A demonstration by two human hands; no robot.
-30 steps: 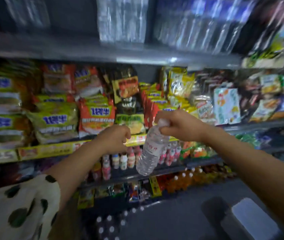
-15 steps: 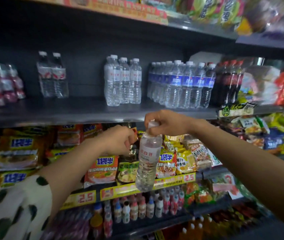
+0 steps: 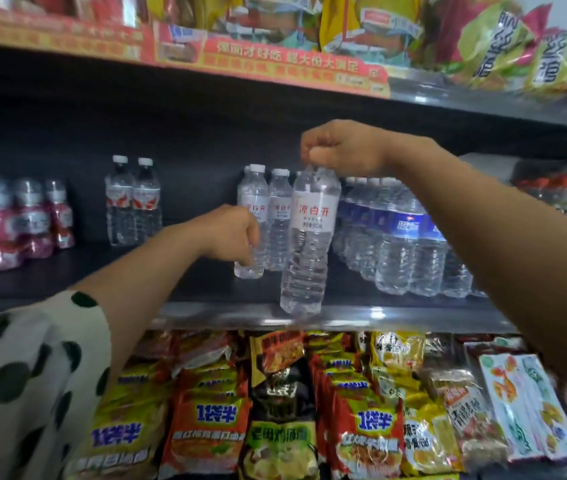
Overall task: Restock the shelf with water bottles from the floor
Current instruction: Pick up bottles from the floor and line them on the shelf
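My right hand [image 3: 342,150] grips the cap end of a clear water bottle [image 3: 311,244] with a white and red label. The bottle hangs upright, its base level with the front edge of the dark shelf [image 3: 206,284]. Behind it stand two bottles of the same brand [image 3: 277,220]. Lower and to the left, my left hand [image 3: 232,233] is curled in front of the leftmost of them; I see nothing held in it.
Blue-labelled water bottles [image 3: 399,244] crowd the shelf to the right. Two other bottles [image 3: 133,202] and pink drinks [image 3: 15,223] stand to the left, with bare shelf between. Noodle packets [image 3: 206,427] fill the shelf below, and an upper snack shelf [image 3: 275,69] hangs overhead.
Both hands have risen from the noodle shelf's level up to the water shelf, carrying the bottle with them. The view has tilted upward.
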